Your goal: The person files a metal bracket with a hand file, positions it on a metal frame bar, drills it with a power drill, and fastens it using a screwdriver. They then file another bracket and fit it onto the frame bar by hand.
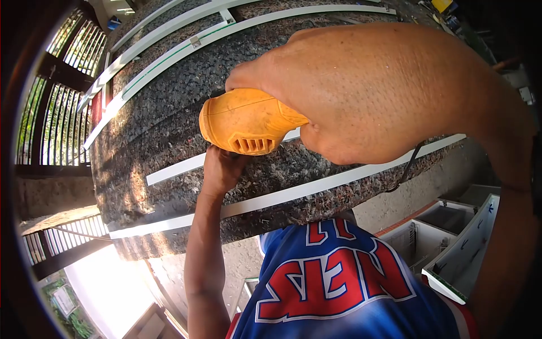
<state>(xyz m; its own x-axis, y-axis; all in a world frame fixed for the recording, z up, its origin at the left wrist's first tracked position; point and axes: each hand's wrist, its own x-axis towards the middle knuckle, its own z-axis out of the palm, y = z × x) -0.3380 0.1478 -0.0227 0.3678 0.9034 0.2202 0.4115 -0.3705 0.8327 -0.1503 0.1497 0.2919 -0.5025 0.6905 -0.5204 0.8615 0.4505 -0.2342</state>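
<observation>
My right hand (367,96) is wrapped round an orange power drill (243,117) with vent slots in its body. The drill is close to the camera and its front end is hidden from view. Just below the drill is my left hand (223,169), beside a white strip (175,169) that passes underneath. Its fingers are largely covered by the drill, so whether it grips anything does not show. A second long white strip (339,179) runs along the near edge of the work surface, past my left wrist.
Dark mottled padding covers the work surface (169,107). White frame pieces (254,24) lie across its far side, one with a small metal bracket (195,41). White box-like frames (460,248) stand at lower right. Slatted windows (62,79) are on the left.
</observation>
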